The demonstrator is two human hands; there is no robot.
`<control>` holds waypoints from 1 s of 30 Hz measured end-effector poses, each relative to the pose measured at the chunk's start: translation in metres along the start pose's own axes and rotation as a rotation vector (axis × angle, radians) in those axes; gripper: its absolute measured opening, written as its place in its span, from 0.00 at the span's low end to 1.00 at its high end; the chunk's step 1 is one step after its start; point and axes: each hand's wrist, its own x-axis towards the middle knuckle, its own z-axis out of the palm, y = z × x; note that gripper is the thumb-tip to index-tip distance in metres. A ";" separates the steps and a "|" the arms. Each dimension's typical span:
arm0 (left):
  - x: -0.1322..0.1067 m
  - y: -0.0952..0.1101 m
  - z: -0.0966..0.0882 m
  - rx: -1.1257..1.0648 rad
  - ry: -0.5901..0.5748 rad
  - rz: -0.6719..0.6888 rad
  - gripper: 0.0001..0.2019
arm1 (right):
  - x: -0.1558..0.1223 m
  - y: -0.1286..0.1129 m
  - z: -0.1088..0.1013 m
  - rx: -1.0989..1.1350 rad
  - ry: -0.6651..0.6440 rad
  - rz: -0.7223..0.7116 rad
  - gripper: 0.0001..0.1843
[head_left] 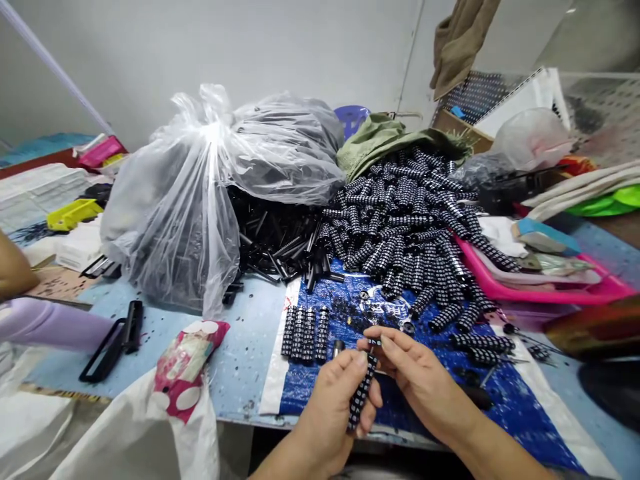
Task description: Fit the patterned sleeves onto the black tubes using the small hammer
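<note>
My left hand [333, 397] is wrapped round a black roll of stacked number rings [361, 397], which tilts upward with small white characters along it. At its upper end, my right hand [420, 373] pinches a black number ring [374, 341] with white digits. Whether that ring touches the roll I cannot tell. Left of my hands, several similar rolls [303, 333] lie side by side on the blue printed sheet [300, 393]. A short dark cylinder [339, 347] stands near my left hand. Beyond lies a big heap of such rolls [400, 220].
A clear plastic bag [180, 220] and loose black tubes [270, 240] lie at the back. To the right stands a pink tray [560, 291]. On the left are a purple bottle [60, 325], a black tool [107, 347], a pink packet [187, 367] and another person's arm [13, 267].
</note>
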 end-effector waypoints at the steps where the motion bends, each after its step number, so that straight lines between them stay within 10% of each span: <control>1: -0.001 0.000 0.001 0.009 -0.004 0.001 0.23 | -0.003 0.001 0.000 0.016 0.002 -0.001 0.20; 15: -0.009 -0.009 0.010 0.054 0.029 0.069 0.21 | -0.013 0.008 0.003 0.117 0.024 -0.065 0.20; 21: -0.009 -0.014 0.012 0.015 0.062 0.062 0.23 | -0.019 0.018 -0.012 -0.500 0.117 -0.420 0.20; 25: -0.008 -0.021 0.015 -0.048 0.096 0.030 0.24 | -0.036 0.023 -0.023 -1.036 -0.020 -0.798 0.53; 30: -0.005 -0.023 0.026 0.243 0.069 0.104 0.20 | -0.046 0.019 -0.038 -1.226 0.015 -0.964 0.52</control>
